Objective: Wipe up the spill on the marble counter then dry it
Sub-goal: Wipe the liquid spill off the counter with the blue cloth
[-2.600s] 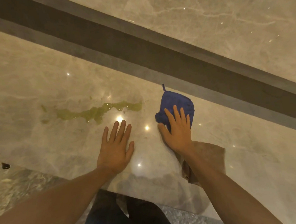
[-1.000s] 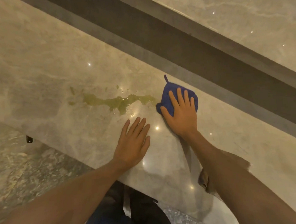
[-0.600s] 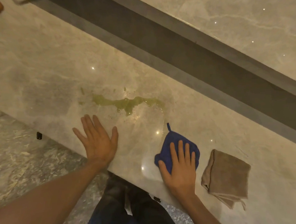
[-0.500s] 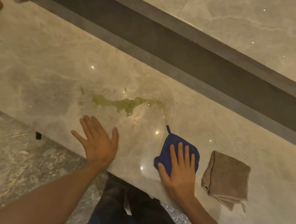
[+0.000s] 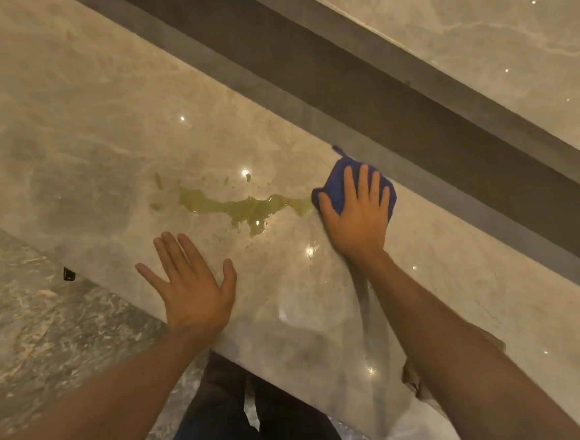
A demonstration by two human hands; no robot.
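A yellow-green spill (image 5: 243, 207) stretches across the beige marble counter (image 5: 86, 124). At its right end lies a blue cloth (image 5: 335, 182), pressed flat under my right hand (image 5: 358, 215), whose fingers are spread over it. My left hand (image 5: 191, 281) rests flat on the counter near the front edge, fingers apart, holding nothing, just below the spill. A wet streak runs from the cloth back toward the front edge.
A tan cloth (image 5: 413, 379) lies near the front edge, mostly hidden under my right forearm. A dark recessed strip (image 5: 376, 93) runs along the back of the counter, with a marble wall behind. The grey stone floor (image 5: 31, 323) and my legs show below the edge.
My right hand has pushed the blue cloth from near the front edge up to the right end of the spill. My left hand stayed flat on the counter.
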